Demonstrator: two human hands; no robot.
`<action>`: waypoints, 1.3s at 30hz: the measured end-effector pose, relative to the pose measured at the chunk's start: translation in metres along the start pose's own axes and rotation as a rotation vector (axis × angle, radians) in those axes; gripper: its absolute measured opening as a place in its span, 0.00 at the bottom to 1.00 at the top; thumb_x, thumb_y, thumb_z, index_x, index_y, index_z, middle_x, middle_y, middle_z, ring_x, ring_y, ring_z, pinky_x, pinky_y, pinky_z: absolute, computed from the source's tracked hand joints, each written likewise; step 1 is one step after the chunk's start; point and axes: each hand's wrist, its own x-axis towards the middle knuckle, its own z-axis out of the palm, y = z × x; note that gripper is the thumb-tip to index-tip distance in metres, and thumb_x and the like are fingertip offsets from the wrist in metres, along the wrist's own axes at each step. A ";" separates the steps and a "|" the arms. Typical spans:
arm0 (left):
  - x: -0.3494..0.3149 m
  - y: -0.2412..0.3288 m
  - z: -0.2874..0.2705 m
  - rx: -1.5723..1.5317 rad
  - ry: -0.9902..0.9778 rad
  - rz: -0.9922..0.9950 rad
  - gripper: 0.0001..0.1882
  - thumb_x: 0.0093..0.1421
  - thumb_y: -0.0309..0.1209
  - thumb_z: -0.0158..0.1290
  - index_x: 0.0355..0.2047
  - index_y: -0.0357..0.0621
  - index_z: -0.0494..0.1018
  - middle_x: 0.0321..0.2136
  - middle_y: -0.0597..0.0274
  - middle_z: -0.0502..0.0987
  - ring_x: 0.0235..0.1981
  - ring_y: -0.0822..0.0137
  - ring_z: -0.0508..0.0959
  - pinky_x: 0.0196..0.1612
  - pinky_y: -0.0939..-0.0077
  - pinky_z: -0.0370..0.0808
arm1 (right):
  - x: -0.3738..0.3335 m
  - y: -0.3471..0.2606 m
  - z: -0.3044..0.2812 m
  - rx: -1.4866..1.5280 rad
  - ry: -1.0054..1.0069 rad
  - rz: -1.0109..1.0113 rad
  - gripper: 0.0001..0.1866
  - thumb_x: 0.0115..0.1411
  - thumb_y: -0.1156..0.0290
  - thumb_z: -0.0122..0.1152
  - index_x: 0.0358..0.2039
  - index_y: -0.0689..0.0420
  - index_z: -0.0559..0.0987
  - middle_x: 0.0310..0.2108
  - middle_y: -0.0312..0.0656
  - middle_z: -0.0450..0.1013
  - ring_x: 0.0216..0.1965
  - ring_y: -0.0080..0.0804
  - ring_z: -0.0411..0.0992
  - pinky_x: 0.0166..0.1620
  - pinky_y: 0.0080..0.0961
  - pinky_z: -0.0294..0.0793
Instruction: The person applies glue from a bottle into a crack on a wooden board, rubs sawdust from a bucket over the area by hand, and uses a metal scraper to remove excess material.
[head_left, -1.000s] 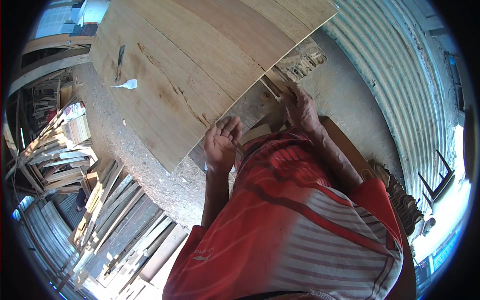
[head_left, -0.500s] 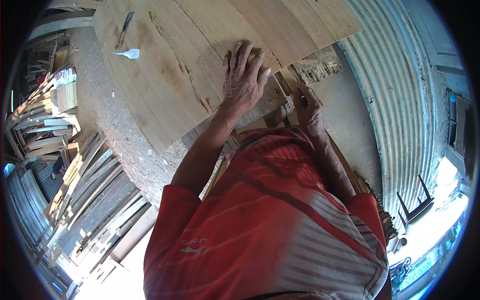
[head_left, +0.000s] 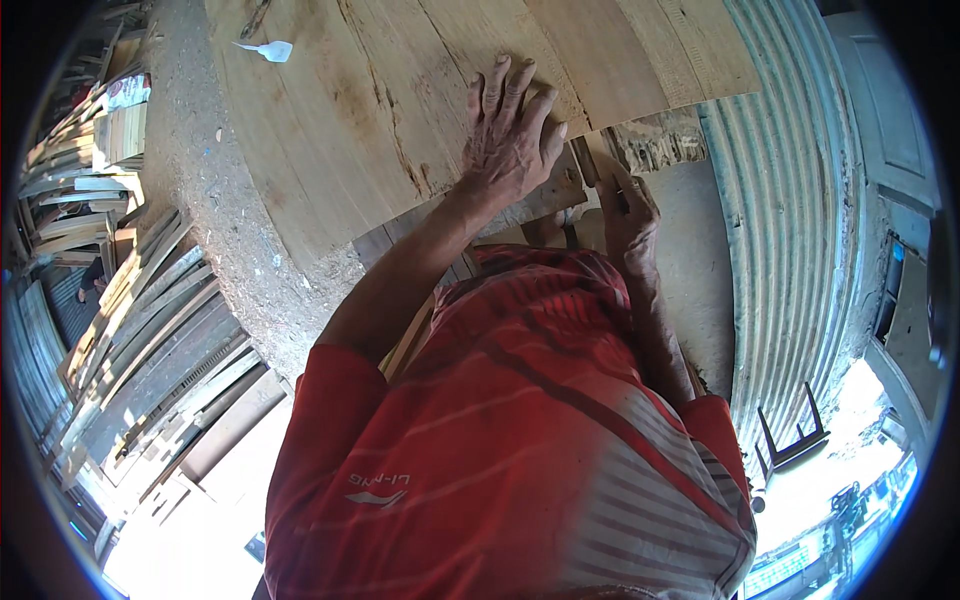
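My left hand [head_left: 510, 135] lies palm down on a wide wooden panel [head_left: 310, 150], its fingers spread a little and its thumb near the panel's near edge. The panel is made of joined pale and brown boards, with dark cracks and stains along the grain. Just past that edge, lower and to the right, is my right hand [head_left: 632, 222]. Its fingers are bent in and reach toward the panel's underside, beside a short dark brown wooden piece [head_left: 583, 162]. The panel's edge and shadow hide the fingertips, so what they grip cannot be made out.
A rough-edged wooden slab [head_left: 660, 140] shows under the panel's right part. A white scrap [head_left: 270, 50] lies on the panel. Stacked timber [head_left: 150, 350] lines the left side, beyond a littered floor [head_left: 235, 215]. Corrugated metal sheeting [head_left: 790, 220] stands at the right.
The view has shifted, so the panel and both hands sit farther right and the panel a little higher. My left hand stays flat on the panel; my right hand's fingers reach farther toward its edge.
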 end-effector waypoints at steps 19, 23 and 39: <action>-0.007 -0.008 -0.024 -0.169 0.094 -0.054 0.28 0.63 0.41 0.60 0.61 0.46 0.67 0.65 0.48 0.64 0.72 0.42 0.56 0.70 0.32 0.46 | 0.001 -0.014 -0.002 -0.058 0.013 -0.010 0.17 0.66 0.72 0.66 0.54 0.60 0.81 0.44 0.51 0.79 0.45 0.47 0.79 0.48 0.40 0.78; -0.043 -0.047 -0.094 -0.188 0.270 -0.126 0.27 0.64 0.38 0.60 0.61 0.46 0.69 0.65 0.50 0.67 0.72 0.44 0.58 0.71 0.37 0.48 | -0.006 -0.032 0.005 -0.420 0.155 -0.150 0.16 0.65 0.69 0.68 0.51 0.60 0.82 0.45 0.50 0.78 0.47 0.46 0.77 0.50 0.42 0.76; -0.242 -0.305 -0.189 -0.626 0.298 -0.851 0.47 0.68 0.52 0.56 0.73 0.34 0.48 0.69 0.32 0.58 0.67 0.42 0.65 0.69 0.49 0.64 | -0.087 -0.187 0.157 -0.299 0.417 0.074 0.06 0.65 0.71 0.61 0.37 0.60 0.78 0.33 0.52 0.76 0.37 0.52 0.77 0.41 0.43 0.75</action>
